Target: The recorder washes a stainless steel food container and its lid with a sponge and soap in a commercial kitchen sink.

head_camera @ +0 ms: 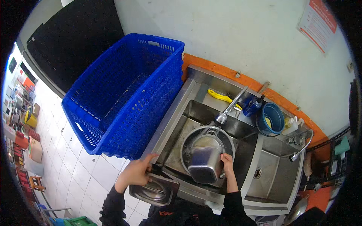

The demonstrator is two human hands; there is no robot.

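Note:
In my right hand (226, 161) is a deep stainless steel food pan (204, 166), gripped by its rim and tilted over a round metal basin (185, 141) in the left sink. Water runs from the faucet (221, 118) into the basin, where a round container partly shows behind the pan. My left hand (136, 173) is blurred, its index finger stretched out over the sink's front left edge. Just below it is a rectangular steel pan lid (169, 188), tilted; whether the fingers hold it, I cannot tell.
A large blue perforated crate (158, 104) stands left of the sink. Along the sink's back ledge are a yellow-handled tool (219, 96), a dark blue bottle (252, 106), a blue bucket (282, 117) and pump bottles (291, 127). A second sink (278, 169) with its own faucet lies right.

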